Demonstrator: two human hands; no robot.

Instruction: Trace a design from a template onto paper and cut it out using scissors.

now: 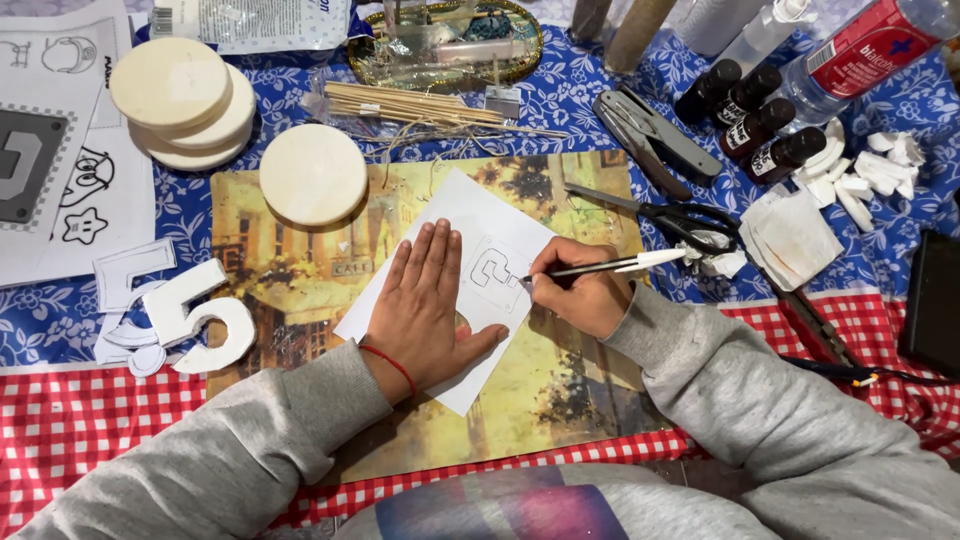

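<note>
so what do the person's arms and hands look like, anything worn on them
Both arms are in loose light grey sweatshirt sleeves with ribbed cuffs. The left hand is bare, with a thin red string bracelet at the wrist just past the cuff. The right hand is bare too, with no ring, watch or glove showing.

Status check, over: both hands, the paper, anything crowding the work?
Left hand flat, pinning white paper. Right hand grips pen, tip on the outlined shape. Scissors beside right hand, clear of paper.
</note>
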